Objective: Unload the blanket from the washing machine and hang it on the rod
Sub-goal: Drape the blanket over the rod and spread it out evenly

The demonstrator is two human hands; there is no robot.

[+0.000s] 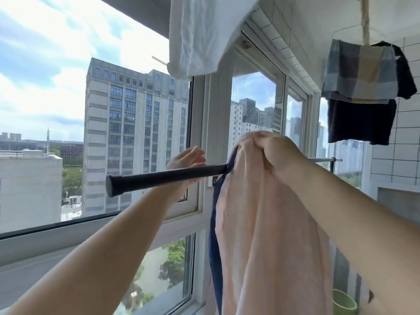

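The person stands at a high window, both bare arms raised toward a dark rod point(166, 179) that runs across in front of the glass, its capped end pointing left and near. The left hand point(186, 163) is behind the rod, on its far side, with the fingers loosely curled over the top; whether they grip it firmly I cannot tell, since the rod hides the palm. The right hand point(270, 153) is closed in a fist around a bunched top edge of the blanket point(268, 235), holding it up at rod height, just to the right of where the dark section of the rod ends. The blanket is pale pink with a dark blue side showing along its left edge, and it hangs straight down from the fist to the bottom of the view. The blue edge touches the rod.

A thinner metal stretch of the rod goes on to the right behind the wrist. Above, a white sheet point(200, 35) hangs from overhead. At the far right, a plaid cloth point(361, 71) and dark clothes point(361, 123) hang near a tiled wall point(395, 160). A green pot point(343, 303) sits low at the right.
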